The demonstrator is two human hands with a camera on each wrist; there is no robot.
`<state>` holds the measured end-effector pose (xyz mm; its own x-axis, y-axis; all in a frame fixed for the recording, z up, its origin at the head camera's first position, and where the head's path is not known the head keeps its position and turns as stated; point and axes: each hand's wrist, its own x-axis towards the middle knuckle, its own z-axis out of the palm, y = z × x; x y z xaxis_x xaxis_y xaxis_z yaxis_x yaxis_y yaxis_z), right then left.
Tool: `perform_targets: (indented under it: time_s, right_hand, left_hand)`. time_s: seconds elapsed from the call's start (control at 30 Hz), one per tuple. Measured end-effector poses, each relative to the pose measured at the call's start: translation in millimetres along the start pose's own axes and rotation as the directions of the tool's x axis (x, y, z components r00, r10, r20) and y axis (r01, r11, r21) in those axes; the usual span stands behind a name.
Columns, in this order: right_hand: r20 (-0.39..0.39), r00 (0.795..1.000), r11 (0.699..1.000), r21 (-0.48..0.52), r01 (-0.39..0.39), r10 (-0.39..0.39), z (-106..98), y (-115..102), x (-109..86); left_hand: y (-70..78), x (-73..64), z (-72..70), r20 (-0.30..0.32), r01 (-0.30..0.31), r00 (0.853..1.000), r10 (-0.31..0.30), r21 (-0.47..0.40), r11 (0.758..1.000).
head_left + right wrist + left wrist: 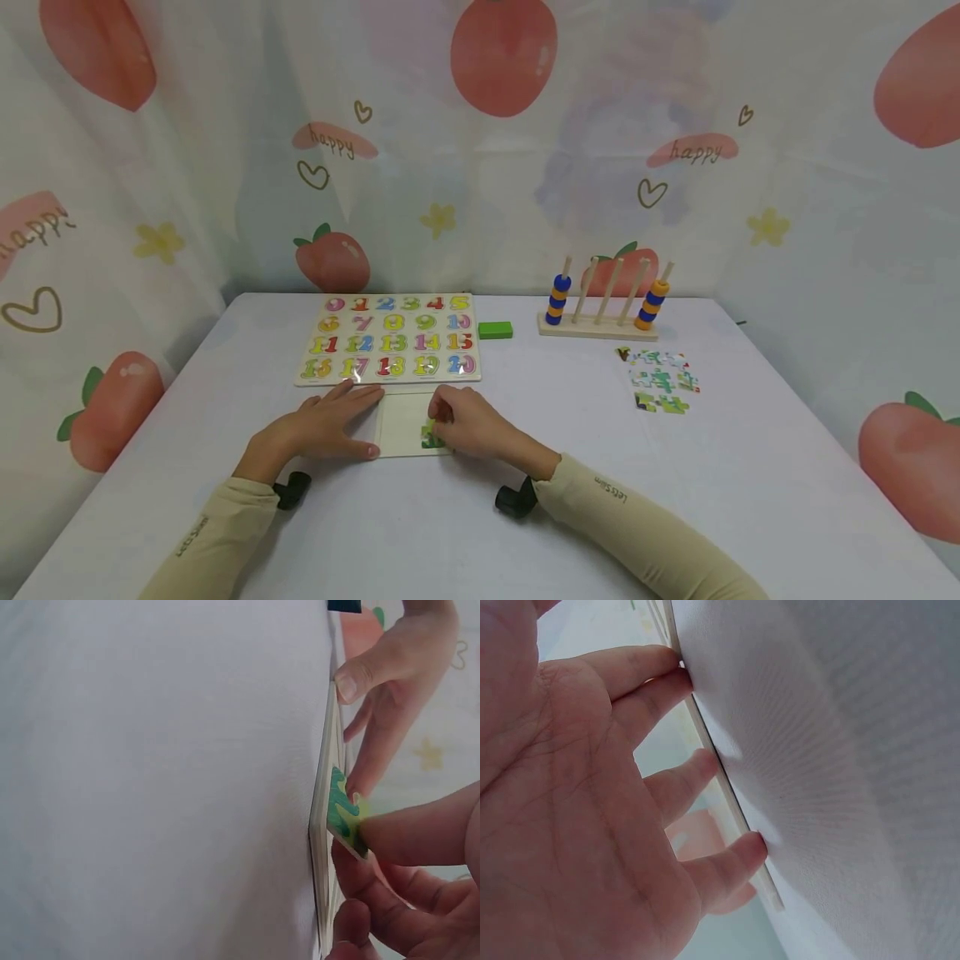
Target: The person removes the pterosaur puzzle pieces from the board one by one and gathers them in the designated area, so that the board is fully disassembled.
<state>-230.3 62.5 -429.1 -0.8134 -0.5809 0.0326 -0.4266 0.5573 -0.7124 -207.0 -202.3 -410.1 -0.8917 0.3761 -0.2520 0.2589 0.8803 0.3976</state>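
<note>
A pale puzzle frame (401, 417) lies flat on the white table between both hands. My right hand (471, 423) pinches a green puzzle piece (345, 814) between thumb and fingers. In the right wrist view the piece stands tilted at the frame's raised border. My left hand (330, 421) spreads its fingers at the frame's left side, the thumb at its near-left corner. Fingertips (751, 846) touch down along a thin board edge in the left wrist view.
Behind the frame lies a number board (390, 337), with a green block (495, 331) beside it. At the back right stands a bead rack (597, 327) with blue and orange beads. Several loose puzzle pieces (662, 382) lie on the right of the white table (570, 533).
</note>
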Motion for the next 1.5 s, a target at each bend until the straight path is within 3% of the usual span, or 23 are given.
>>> perform_targets:
  time_s: [0.37, 1.5]
  right_hand:
    - [-0.069, 0.998, 0.998, 0.056, -0.006, 0.010, -5, -5, -8.6]
    - [-0.194, 0.976, 0.990, 0.114, -0.080, 0.102, -29, 18, -26.5]
  left_hand:
    - [1.5, 0.3, -0.6, -0.007, -0.003, 1.000, 0.004, 0.019, 1.000]
    - [-2.1, 0.2, 0.7, -0.003, -0.024, 1.000, 0.024, 0.001, 1.000]
